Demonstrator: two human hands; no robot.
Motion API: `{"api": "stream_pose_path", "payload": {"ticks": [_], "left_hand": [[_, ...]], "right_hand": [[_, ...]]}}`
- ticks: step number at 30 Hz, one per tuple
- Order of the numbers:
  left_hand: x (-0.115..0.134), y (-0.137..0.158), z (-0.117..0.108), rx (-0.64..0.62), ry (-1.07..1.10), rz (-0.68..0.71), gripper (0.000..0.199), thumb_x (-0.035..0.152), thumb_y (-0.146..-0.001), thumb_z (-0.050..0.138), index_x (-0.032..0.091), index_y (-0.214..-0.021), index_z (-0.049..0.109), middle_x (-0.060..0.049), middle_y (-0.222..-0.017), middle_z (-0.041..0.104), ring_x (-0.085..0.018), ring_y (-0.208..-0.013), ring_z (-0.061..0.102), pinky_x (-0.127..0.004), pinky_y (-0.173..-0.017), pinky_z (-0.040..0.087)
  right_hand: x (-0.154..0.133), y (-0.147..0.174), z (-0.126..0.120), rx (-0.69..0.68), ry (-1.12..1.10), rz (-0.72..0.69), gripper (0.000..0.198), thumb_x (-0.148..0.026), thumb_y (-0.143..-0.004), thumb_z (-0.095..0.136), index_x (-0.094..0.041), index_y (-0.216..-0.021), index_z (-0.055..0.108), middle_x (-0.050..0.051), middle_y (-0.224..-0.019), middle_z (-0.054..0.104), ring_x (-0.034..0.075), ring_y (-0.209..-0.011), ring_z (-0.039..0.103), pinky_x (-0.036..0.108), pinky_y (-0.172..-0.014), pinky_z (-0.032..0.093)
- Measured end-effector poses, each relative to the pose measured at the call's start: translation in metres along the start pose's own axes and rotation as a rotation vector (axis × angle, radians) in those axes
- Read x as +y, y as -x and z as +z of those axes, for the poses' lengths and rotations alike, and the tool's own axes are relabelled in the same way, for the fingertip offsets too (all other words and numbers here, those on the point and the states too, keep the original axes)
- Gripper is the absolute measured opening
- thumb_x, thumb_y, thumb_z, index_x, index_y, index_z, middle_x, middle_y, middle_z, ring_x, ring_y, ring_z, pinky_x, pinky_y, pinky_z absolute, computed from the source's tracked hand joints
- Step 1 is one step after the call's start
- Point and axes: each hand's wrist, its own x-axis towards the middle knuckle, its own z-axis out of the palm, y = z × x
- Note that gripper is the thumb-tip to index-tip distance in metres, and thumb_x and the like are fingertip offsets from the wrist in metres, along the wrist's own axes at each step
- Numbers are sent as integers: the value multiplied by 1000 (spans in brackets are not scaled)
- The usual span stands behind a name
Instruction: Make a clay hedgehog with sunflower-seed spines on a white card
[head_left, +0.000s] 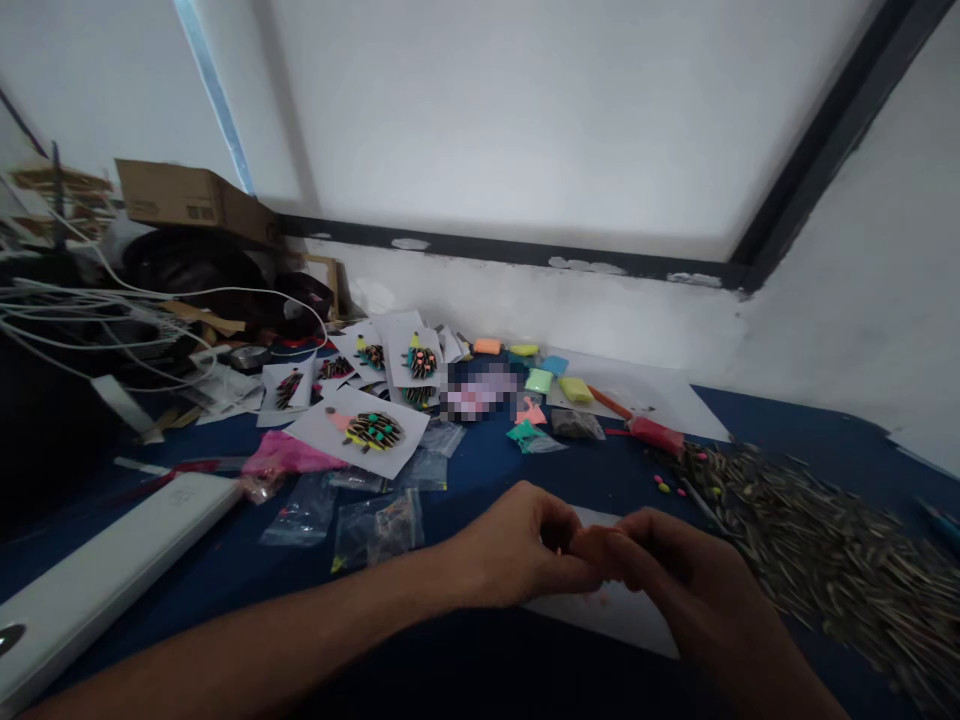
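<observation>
My left hand (pixel 517 555) and my right hand (pixel 679 570) meet fingertip to fingertip, both closed in a pinch. A small piece of salmon-coloured modelling clay (pixel 613 578) shows in part between them; the fingers hide most of it. Beneath lies a white sheet of paper (pixel 622 625) with faint salmon bits on it. Farther back is an opened packet of salmon clay (pixel 531 411), with a green packet (pixel 529 436) in front of it. A heap of striped sunflower seeds (pixel 832 550) spreads to the right of my right hand.
Finished seed-and-clay hedgehogs on paper (pixel 375 432) lie at left centre. Clear plastic bags (pixel 379 530) lie near my left forearm. A long white device (pixel 120 575) and tangled white cables (pixel 150 300) fill the left. A red-and-orange tool (pixel 652 433) rests by the seeds.
</observation>
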Motion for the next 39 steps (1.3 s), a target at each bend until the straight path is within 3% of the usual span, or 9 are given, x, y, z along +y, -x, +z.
{"api": "stream_pose_path", "payload": {"ticks": [5,8,11,17,23,27,32,35,39], "left_hand": [[-8,-2,3,-44,10,80,22,32,-70,67,12,-66,58,5,-57,40,-7,-55,33,-22,-48,23],[-14,-4,6,-58,4,105,20,31,-71,65,12,-67,59,5,-58,39,-7,-56,33,-22,-49,24],[-15,-4,7,-63,-37,71,19,31,-69,67,12,-71,63,4,-59,43,-8,-57,37,-22,-50,26],[-9,0,3,-85,-63,134,37,46,-80,58,11,-80,70,2,-60,45,-8,-57,34,-22,-53,26],[-3,-4,-6,-58,126,69,27,36,-79,62,10,-84,67,0,-68,53,-10,-62,44,-22,-57,32],[0,-4,-11,-41,183,54,18,22,-76,61,9,-86,67,-2,-73,58,-11,-67,49,-22,-62,36],[4,1,-12,10,6,51,25,20,-75,57,11,-93,72,-2,-67,60,-10,-58,47,-22,-52,32],[4,1,-11,38,-22,151,27,29,-76,62,15,-96,73,-4,-80,68,-14,-70,57,-23,-62,41],[0,-4,-8,36,155,182,24,32,-79,63,11,-85,72,-8,-84,71,-16,-78,63,-27,-74,49]], "right_hand": [[4,1,1,34,-18,-41,25,-47,-81,60,-26,-93,67,0,-77,69,17,-70,65,25,-63,50],[3,2,5,16,-1,-187,13,-37,-80,64,-25,-77,65,0,-77,66,16,-72,63,24,-67,49],[-1,3,8,11,12,-237,19,-33,-86,57,-23,-70,62,0,-74,63,14,-67,61,22,-61,48],[-3,4,6,14,16,-148,19,-36,-85,55,-23,-73,61,-2,-66,63,12,-59,60,21,-56,47],[-1,-3,-7,-5,-85,0,31,-51,-84,52,-24,-94,65,4,-85,71,18,-76,67,24,-62,52],[5,-5,-11,-162,-109,41,30,-49,-84,53,-22,-82,65,2,-75,67,16,-67,64,25,-59,50],[10,-3,-7,-164,-131,63,34,-51,-85,51,-21,-74,62,0,-65,60,14,-60,58,23,-54,45],[8,-3,-6,-198,-160,69,35,-52,-85,52,-21,-74,62,0,-65,59,14,-61,57,23,-55,45],[7,-3,-5,-205,-162,60,38,-54,-87,47,-22,-81,65,0,-65,60,13,-60,57,23,-57,46]]}}
